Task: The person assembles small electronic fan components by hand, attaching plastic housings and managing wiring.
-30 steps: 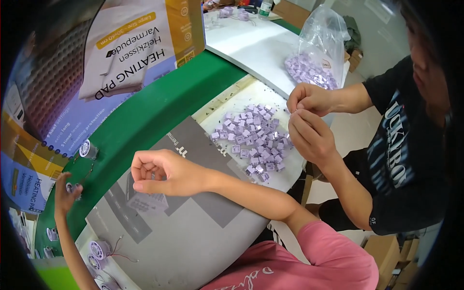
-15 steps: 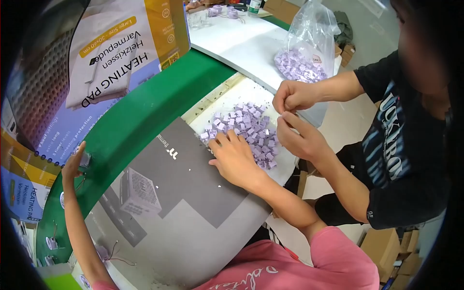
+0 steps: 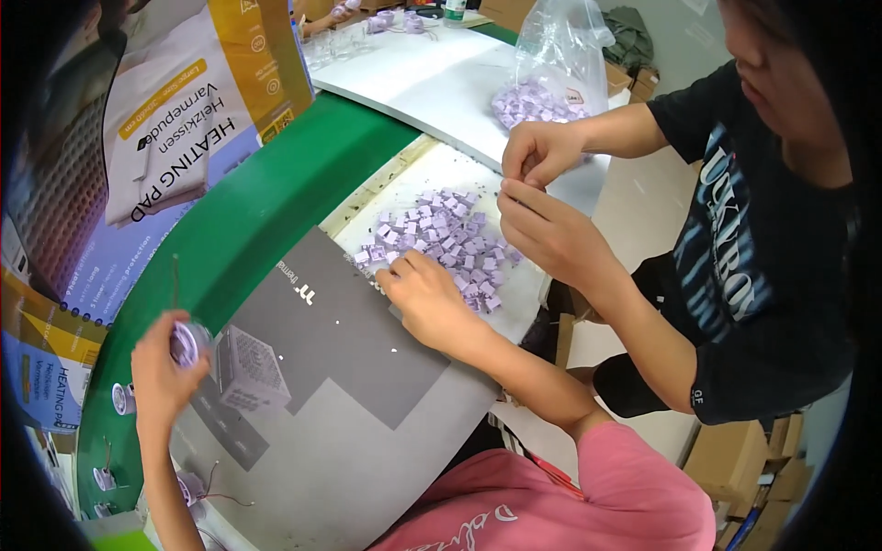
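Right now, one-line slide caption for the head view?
Left hand holds a round lilac plastic part; right hand, fingers bent, at the edge of a pile of small, blocky lilac plastic pieces.

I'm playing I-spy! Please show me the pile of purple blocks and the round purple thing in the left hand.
Pile of purple blocks [image 3: 445, 231], head view: blocks near its middle.
Round purple thing [image 3: 186, 343], head view: its visible end.

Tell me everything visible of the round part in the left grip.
The round part is lilac and plastic-looking, its ringed face turned partly toward the camera. The left grip holds it, covering one side, left of the box in view. A thin strand shows above; blur hides whether it joins.
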Available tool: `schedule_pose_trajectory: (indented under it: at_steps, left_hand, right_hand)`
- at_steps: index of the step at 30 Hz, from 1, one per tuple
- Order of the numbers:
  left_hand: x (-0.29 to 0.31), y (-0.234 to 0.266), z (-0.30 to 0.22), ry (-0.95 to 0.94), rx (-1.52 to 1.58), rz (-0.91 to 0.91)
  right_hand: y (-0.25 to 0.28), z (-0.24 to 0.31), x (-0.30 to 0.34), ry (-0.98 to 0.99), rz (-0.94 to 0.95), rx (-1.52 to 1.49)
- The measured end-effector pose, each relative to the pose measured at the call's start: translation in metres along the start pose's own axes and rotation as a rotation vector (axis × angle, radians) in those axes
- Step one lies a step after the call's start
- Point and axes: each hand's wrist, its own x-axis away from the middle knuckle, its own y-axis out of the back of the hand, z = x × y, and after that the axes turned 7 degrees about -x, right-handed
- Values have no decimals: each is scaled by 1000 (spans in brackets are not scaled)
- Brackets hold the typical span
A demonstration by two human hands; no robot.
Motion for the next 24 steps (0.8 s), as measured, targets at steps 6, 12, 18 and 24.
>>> schedule_pose_trajectory:
  at_steps: [6, 12, 18, 24]
  left_hand:
    - [92, 20, -53, -149, -146, 384]
    - [144, -4, -45, -172, -94, 483]
    - [125, -25, -54, 185, 351, 422]
    - [117, -35, -58, -78, 471, 193]
  right_hand:
    - [8, 9, -2, 148, -191, -17]
    - [27, 41, -1, 76, 179, -1658]
    - [22, 56, -1, -56, 448, -2293]
    - [14, 66, -1, 99, 486, -2186]
